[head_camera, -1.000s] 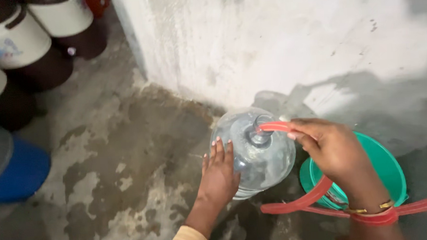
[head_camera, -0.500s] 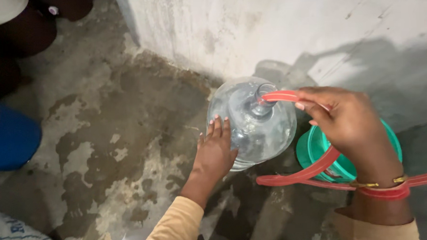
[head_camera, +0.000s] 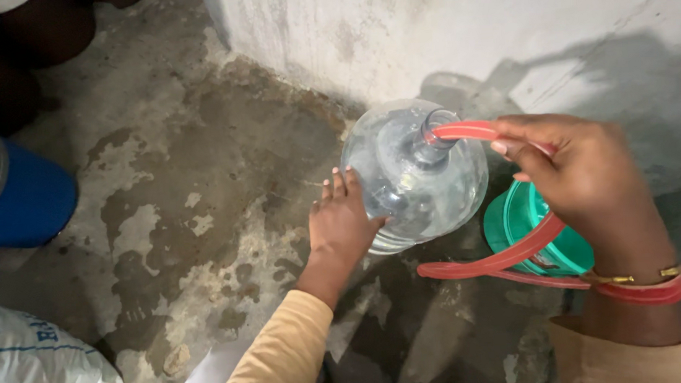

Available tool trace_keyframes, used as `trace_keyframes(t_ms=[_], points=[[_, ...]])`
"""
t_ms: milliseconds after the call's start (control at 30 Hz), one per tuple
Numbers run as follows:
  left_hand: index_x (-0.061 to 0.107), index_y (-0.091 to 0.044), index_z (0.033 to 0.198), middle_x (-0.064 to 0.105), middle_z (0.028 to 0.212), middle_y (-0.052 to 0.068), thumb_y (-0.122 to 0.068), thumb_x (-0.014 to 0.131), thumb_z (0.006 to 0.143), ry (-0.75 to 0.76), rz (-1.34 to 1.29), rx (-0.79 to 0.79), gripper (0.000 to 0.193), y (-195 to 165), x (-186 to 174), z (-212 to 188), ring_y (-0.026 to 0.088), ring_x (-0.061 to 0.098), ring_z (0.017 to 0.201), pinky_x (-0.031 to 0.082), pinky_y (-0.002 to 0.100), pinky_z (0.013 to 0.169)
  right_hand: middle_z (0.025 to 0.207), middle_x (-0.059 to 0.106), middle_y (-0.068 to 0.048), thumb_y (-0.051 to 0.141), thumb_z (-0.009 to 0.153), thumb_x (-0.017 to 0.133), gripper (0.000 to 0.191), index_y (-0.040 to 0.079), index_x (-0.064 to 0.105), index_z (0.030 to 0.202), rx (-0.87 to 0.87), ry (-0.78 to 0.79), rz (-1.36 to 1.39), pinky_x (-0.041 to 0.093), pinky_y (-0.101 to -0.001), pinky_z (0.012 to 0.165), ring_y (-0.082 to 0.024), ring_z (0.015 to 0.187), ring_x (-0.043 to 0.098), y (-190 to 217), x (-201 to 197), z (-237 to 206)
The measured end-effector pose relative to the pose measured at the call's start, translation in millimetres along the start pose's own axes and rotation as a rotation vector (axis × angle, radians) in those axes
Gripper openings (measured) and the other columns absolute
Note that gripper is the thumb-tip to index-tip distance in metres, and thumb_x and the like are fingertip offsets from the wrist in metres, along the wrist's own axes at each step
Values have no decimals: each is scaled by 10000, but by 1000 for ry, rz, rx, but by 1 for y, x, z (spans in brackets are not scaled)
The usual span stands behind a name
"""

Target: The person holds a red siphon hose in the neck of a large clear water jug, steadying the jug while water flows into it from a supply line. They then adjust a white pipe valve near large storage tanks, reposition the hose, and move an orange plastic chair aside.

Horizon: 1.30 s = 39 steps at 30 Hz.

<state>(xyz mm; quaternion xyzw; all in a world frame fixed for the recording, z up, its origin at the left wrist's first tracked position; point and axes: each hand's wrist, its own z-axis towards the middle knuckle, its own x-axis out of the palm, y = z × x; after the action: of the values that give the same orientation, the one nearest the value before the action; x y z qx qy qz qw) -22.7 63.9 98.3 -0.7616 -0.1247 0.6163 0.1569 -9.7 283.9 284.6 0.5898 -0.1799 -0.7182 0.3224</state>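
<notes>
While right hand (head_camera: 593, 184) fingers pinch the red hose (head_camera: 468, 130) into the neck, clear water jug (head_camera: 416, 173) sits centre frame, left hand (head_camera: 342, 226) fingers together, flat against its side, green bucket (head_camera: 537, 233) at lower right.

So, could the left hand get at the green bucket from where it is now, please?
Probably not directly. The left hand rests on the bottle's near side, and the bucket sits behind the bottle, with the red hose looped across it; it would have to go around.

A blue drum (head_camera: 27, 201) and a white sack (head_camera: 38, 365) were seen left of the stained wall (head_camera: 441, 34).
</notes>
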Motion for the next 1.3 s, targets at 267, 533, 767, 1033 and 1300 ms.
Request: trace_keyframes(t_ms=[267, 533, 767, 1033, 1300], points=[[166, 28, 1568, 357, 1586, 235, -478, 774, 842, -37, -60, 53, 1073, 9, 18, 1, 368, 470, 1392, 466, 415, 1069, 976, 787, -100, 129, 961, 687, 256, 79, 760, 1201, 80, 24, 44, 585, -296, 694, -129, 814, 722, 1, 0, -1], [157, 27, 1569, 349, 1587, 242, -428, 771, 857, -4, -100, 47, 1045, 5, 4, -11, 365, 503, 1363, 492, 411, 1044, 996, 784, -74, 155, 965, 703, 260, 53, 755, 1198, 122, 13, 101, 602, -282, 695, -127, 841, 738, -3, 1, -2], [142, 32, 1568, 345, 1584, 247, -431, 765, 865, -12, -101, 57, 1048, -1, -2, -18, 369, 503, 1359, 501, 405, 1029, 1049, 764, -65, 140, 1013, 664, 258, 18, 721, 1233, 118, -47, 280, 580, -261, 694, -133, 853, 742, -27, 11, -6], [106, -1, 1580, 304, 1624, 208, -445, 741, 874, 58, -89, 6, 1048, -10, -8, -23, 340, 548, 1319, 538, 417, 978, 1096, 745, -54, 168, 1073, 611, 238, 18, 679, 1245, 92, -153, 423, 563, -241, 677, -142, 852, 743, -53, 23, -14], [86, 22, 1595, 329, 1595, 248, -452, 727, 894, 89, -93, 14, 1062, -14, -17, -27, 375, 633, 1203, 570, 425, 927, 1027, 729, -75, 172, 1075, 646, 251, -2, 687, 1252, 53, -199, 436, 588, -252, 686, -161, 823, 742, -60, 28, -19]])
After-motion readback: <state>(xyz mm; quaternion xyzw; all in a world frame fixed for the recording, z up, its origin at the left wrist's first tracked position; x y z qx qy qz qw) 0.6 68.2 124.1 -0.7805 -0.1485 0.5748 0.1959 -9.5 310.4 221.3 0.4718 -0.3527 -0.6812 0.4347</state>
